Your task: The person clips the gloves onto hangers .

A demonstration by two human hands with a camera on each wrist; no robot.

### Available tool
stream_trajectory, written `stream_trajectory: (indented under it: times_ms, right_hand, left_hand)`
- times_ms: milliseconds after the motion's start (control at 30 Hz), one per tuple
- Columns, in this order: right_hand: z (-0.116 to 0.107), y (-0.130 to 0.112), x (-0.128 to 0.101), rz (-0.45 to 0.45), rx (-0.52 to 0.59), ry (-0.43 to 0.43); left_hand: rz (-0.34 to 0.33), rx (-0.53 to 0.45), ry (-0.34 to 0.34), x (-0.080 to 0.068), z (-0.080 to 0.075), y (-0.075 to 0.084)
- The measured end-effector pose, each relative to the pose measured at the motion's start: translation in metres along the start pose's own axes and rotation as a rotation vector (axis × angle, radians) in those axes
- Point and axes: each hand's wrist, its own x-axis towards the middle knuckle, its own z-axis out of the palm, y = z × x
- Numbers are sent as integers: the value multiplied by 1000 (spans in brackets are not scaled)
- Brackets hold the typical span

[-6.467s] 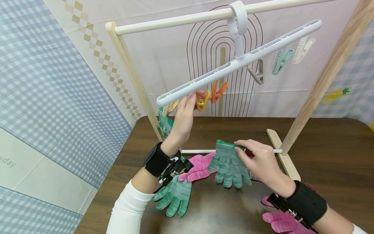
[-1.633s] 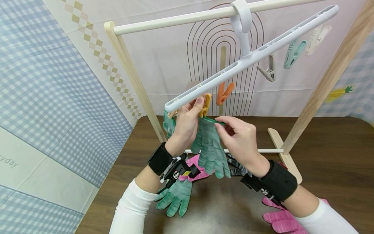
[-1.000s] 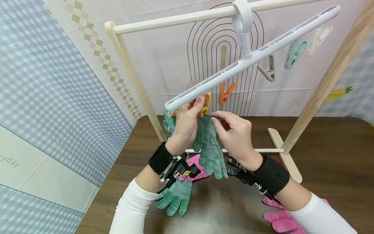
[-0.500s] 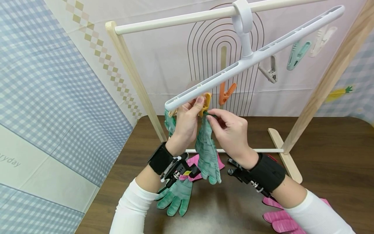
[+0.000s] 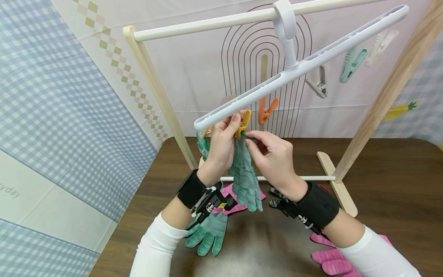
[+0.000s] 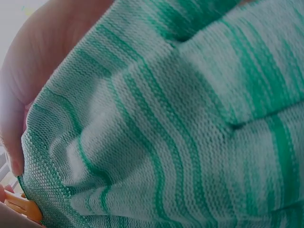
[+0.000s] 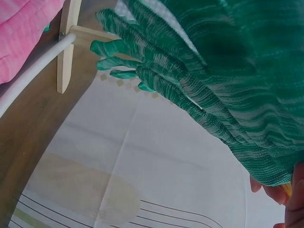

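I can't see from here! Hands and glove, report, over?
Left hand pinches yellow clip. Right hand holds green glove cuff at clip. Nothing in the way.

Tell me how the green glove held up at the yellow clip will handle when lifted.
Likely floppy: the green glove droops limp from the right hand. Probably light, since a pinch carries it. Its knit looks grippy, so slipping seems unlikely.

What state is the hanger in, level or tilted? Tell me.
Tilted. The hanger slopes from its high right end down to its low left end, where the left hand pinches the yellow clip.
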Motion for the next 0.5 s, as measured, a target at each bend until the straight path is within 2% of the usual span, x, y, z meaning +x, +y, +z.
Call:
stream_trajectory:
  times_ms: [500]
  right_hand:
    - [1,1,-3,3,5,-11]
  left_hand:
    - [-8,16,-9,-2,0,1]
